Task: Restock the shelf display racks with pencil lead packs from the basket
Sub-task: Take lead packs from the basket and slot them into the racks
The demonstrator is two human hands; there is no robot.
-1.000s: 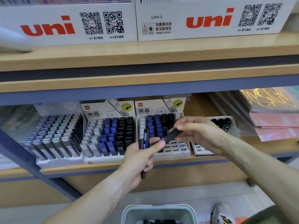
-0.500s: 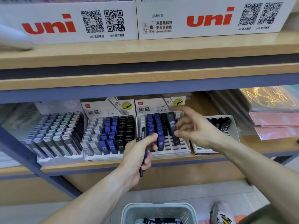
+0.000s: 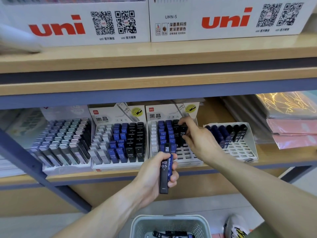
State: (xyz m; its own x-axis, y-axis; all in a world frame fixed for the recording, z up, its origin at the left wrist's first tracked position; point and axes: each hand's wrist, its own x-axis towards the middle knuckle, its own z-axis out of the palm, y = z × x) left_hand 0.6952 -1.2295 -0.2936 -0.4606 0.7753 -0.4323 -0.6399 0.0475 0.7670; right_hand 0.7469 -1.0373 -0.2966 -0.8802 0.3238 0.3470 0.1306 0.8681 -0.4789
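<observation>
At the rack (image 3: 180, 157), right hand (image 3: 199, 140) pinches a black pack (image 3: 183, 133); left hand (image 3: 154, 176) grips spare packs (image 3: 165, 169).

White uni boxes (image 3: 223, 19) on the upper shelf; pink folders (image 3: 291, 133) stacked at right; a shoe (image 3: 236, 227) below.
</observation>
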